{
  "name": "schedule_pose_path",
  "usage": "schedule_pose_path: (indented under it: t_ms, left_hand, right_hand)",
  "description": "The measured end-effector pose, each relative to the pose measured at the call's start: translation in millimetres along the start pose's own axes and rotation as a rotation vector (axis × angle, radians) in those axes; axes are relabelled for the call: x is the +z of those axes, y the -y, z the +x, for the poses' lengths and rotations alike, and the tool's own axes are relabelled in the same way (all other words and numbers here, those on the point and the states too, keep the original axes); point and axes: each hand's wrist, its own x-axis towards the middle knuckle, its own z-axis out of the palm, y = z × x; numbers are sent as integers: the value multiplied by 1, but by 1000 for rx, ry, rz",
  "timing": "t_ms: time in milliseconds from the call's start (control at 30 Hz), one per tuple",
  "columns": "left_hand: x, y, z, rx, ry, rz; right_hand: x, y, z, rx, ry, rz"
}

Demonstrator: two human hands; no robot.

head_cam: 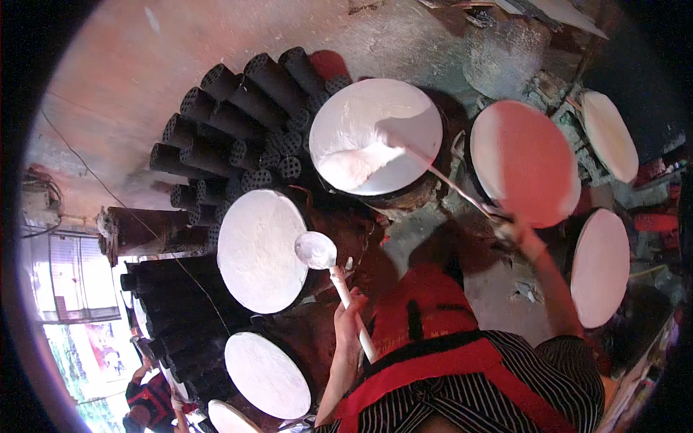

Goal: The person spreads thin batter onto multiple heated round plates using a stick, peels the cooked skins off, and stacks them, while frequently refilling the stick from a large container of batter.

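Observation:
A long-handled ladle (pixel 315 250) with a pale bowl is in my left hand (pixel 349 315), whose fingers are closed around its light shaft. The bowl overlaps the edge of a round white-topped disc (pixel 261 254). My right hand (pixel 517 233), blurred, grips a thin rod (pixel 457 188). That rod reaches over a larger round white surface (pixel 373 119), where its far end meets a pale mass (pixel 352 165), perhaps batter or dough. Beside my right hand lies another round pale disc (pixel 525 162), partly lit red.
Stacked perforated coal briquettes (pixel 233 113) stand along the wall. More round pale discs are at lower left (pixel 267 374), right (pixel 601 268) and upper right (pixel 609 135). A wire (pixel 162 241) crosses the left side. Another person (pixel 151 400) in red and black is at lower left.

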Motion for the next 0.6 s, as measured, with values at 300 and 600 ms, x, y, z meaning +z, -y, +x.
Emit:
schedule_pose_path:
  t_ms: [300, 600]
  left_hand:
    - [-90, 15, -87, 14, -95, -50]
    - [-143, 45, -78, -47, -113, -163]
  right_hand:
    - [352, -19, 175, -688, -371, -346]
    - [306, -78, 166, -605, -585, -351]
